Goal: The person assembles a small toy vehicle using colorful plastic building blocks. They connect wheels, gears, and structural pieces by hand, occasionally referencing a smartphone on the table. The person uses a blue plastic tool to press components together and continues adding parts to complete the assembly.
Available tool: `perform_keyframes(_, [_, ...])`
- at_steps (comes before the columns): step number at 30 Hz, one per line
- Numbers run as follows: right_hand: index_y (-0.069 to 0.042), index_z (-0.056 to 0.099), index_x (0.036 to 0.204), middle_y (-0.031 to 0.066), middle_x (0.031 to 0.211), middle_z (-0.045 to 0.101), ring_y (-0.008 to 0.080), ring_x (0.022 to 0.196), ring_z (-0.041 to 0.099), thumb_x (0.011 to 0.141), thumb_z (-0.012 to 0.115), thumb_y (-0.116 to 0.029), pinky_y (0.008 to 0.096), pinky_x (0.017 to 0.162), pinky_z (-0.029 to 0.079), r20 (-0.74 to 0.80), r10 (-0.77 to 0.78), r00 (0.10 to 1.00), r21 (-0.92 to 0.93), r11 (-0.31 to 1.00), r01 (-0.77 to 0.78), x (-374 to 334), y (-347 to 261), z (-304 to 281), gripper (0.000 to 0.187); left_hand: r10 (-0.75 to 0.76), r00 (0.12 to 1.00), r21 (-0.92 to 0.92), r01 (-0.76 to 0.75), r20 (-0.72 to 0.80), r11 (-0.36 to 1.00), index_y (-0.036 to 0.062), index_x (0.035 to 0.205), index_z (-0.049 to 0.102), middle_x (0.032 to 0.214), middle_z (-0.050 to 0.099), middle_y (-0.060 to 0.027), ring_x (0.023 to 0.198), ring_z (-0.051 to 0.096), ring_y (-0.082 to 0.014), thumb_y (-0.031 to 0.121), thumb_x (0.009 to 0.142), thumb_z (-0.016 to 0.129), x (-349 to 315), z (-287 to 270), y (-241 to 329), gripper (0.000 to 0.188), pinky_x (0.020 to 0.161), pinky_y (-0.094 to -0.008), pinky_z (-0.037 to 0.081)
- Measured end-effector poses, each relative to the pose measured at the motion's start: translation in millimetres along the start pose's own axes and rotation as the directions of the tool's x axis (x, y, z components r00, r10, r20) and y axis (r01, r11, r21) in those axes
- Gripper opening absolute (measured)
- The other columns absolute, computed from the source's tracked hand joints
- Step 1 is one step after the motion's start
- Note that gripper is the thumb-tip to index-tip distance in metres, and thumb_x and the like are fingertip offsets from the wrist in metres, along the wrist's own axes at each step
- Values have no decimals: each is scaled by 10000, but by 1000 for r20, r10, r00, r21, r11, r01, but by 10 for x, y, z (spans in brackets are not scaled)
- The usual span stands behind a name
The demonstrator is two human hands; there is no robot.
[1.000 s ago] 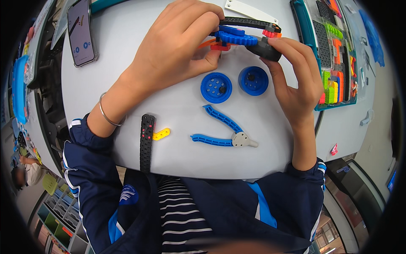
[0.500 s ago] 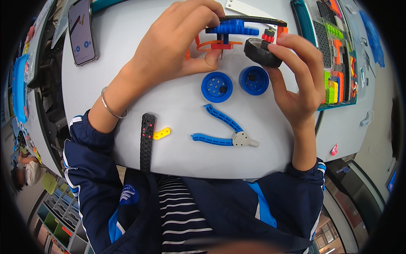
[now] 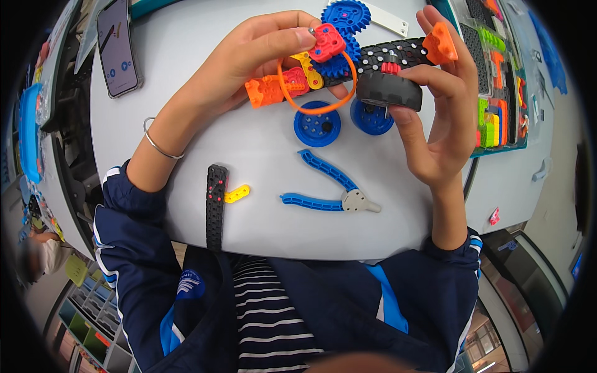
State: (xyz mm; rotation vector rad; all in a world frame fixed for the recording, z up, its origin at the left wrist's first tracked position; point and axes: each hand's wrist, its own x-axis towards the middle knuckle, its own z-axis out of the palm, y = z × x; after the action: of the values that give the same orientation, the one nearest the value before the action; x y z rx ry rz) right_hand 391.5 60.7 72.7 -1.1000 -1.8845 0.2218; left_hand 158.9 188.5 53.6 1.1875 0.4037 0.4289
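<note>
- Looks like a classroom or hobby workshop for model-building
- Smooth pale-grey table (image 3: 404,193)
- Teal-rimmed case (image 3: 500,149) of multicoloured plastic building pieces
- Grey shelf unit with green compartments (image 3: 78,324)
- Another person in white (image 3: 51,256) beyond, left

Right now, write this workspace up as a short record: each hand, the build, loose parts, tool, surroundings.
Left hand: holding the assembly near its red block
Right hand: pinching a black wheel; whether it joins the assembly is unclear
Build: black perforated beam, blue gears, orange ring
Loose parts: two blue hubs; black strip with yellow piece
Tool: blue-handled pliers, handles spread
Surroundings: lit phone upper left; teal parts box at right
</note>
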Motion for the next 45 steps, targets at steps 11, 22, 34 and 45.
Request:
perform_keyframes(11, [41, 555, 1191, 349, 1493, 391, 209, 1019, 645, 927, 639, -125, 336, 857, 524, 25, 161, 987, 133, 978, -163, -157, -16, -69, 322, -225, 970, -439, 244, 95, 865, -76, 1234, 592, 1188, 672, -251, 1038, 719, -306, 352, 937, 680, -44, -122, -68, 529, 912, -374, 602])
perform_keyframes(22, [27, 572, 1189, 320, 1507, 389, 352, 1322, 528, 914, 641, -57, 476, 1083, 440, -18, 79, 997, 47, 996, -78, -123, 62, -22, 296, 4, 990, -180, 22, 142, 983, -42, 1274, 609, 1162, 689, -174, 1096, 683, -219, 287, 940, 687, 40, -157, -115, 475, 925, -330, 577])
perform_keyframes(34, [-1, 700, 1115, 236, 1447, 495, 366, 1331, 530, 840, 769, -84, 445, 1059, 499, -25, 58, 998, -315, 947, -63, -8, -91, 4, 296, 207, 973, 473, -134, -106, 871, -34, 1276, 604, 1153, 676, -143, 1062, 663, -184, 185, 869, 732, -67, -102, -143, 480, 942, -312, 539])
perform_keyframes(45, [-7, 738, 1080, 201, 1339, 597, 410, 1277, 558, 765, 812, -114, 449, 1032, 513, 4, -55, 998, -412, 910, 52, 24, -87, 15, 341, 400, 917, 652, -296, -12, 698, -35, 1233, 644, 1203, 664, -126, 1090, 644, -205, 134, 803, 814, -52, -53, -192, 492, 995, -334, 513])
